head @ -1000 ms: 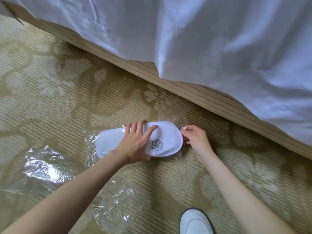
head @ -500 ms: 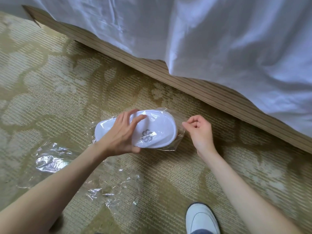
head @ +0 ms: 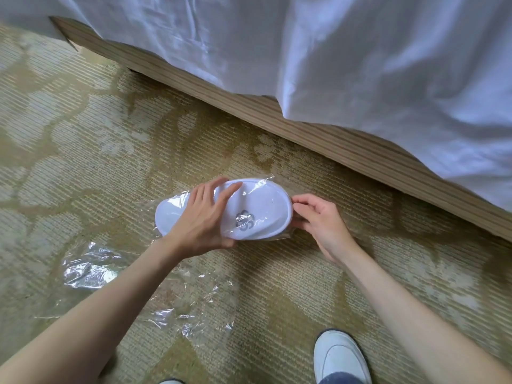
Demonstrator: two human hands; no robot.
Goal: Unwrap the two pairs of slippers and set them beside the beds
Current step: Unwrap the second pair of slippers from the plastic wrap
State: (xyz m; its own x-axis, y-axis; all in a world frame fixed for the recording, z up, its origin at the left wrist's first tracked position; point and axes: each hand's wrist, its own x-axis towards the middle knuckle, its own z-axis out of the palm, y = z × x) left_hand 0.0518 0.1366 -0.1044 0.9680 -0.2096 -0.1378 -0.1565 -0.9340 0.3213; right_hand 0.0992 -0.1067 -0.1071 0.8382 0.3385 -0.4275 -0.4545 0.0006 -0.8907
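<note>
Left hand (head: 203, 223) clasps the plastic-wrapped white cloth slippers (head: 250, 210) (grey logo up); right hand (head: 318, 221) pinches the clear wrap's end.

Floor: patterned beige carpet (head: 116, 128) lying below the bed frame.
Bed frame (head: 332, 139): running diagonally, white sheet (head: 360, 59) draping over it.

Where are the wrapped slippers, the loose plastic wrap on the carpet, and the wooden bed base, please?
wrapped slippers (head: 257, 209), head view, toe top near logo.
loose plastic wrap (head: 86, 268), head view, crumpled middle.
wooden bed base (head: 318, 134), head view, side panel.
</note>
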